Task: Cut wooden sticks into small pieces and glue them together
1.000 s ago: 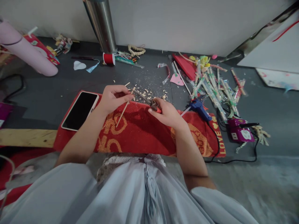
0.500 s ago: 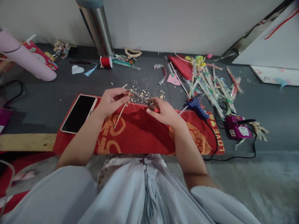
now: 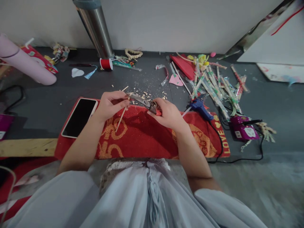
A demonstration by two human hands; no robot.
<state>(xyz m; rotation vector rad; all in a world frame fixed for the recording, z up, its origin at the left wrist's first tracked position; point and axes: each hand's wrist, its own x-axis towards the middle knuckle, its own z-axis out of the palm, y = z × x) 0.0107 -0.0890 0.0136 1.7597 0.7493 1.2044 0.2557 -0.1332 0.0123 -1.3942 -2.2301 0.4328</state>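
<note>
My left hand [image 3: 114, 103] pinches a thin wooden stick [image 3: 121, 119] between thumb and fingers. The stick slants down toward me over the red towel [image 3: 144, 136], and another pale stick end [image 3: 125, 88] pokes out beyond the fingertips. Red-handled metal shears [image 3: 143, 100] are gripped in my right hand [image 3: 166, 112]. Their grey blades point left and reach the stick by my left fingertips; whether they touch it I cannot tell. Small cut wood bits [image 3: 147, 94] lie scattered just past the towel's far edge.
A phone [image 3: 80, 117] lies by my left forearm. A blue glue gun [image 3: 201, 109] with its cord rests right of my right hand, near a purple box [image 3: 243, 128]. Wrapped sticks [image 3: 213, 87] pile up behind it. A steel tumbler [image 3: 96, 31] and red thread spool [image 3: 106, 64] stand at the back.
The shears have turned slightly in my right hand, so their flat blade side shows more. Both hands have stayed nearly in place, and the view has shifted a little.
</note>
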